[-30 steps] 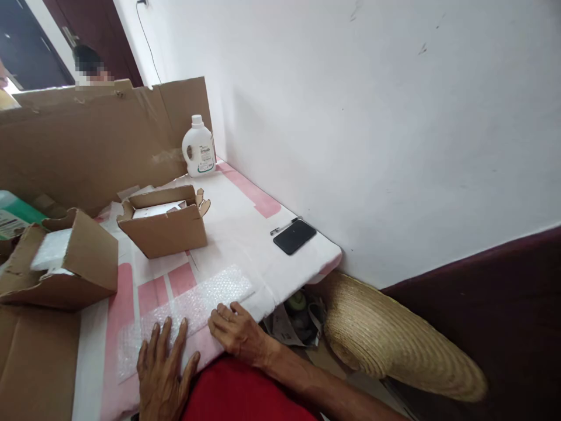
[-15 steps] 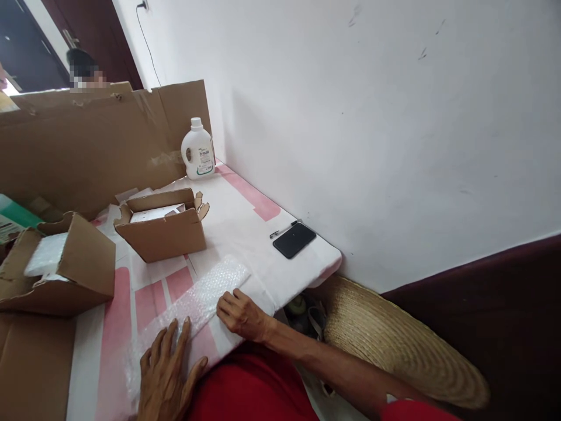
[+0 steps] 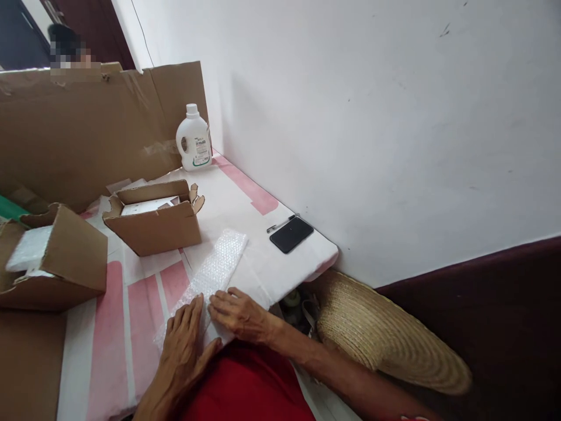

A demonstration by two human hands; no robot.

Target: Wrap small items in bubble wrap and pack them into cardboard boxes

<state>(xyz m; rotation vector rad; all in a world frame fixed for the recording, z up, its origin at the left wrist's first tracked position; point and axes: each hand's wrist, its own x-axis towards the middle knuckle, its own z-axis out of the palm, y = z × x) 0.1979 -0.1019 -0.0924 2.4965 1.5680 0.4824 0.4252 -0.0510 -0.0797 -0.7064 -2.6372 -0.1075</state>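
A flat strip of clear bubble wrap lies slantwise near the table's front edge. My left hand rests on its lower end, fingers stretched out and thumb apart. Beside it, my right hand lies over the wrap's right edge with its fingers extended and pressing down. The fingertips of both hands almost meet. Whatever may be under my palms is hidden.
A cardboard box with white cartons inside stands behind the wrap. Further left is another box holding bubble-wrapped items. A white detergent bottle, a black phone and a pen are on the table. A straw hat is below right.
The bubble wrap has turned to a steeper slant. My left hand has moved up and right, closer to my right hand. My right hand's curled fingers have straightened onto the wrap.
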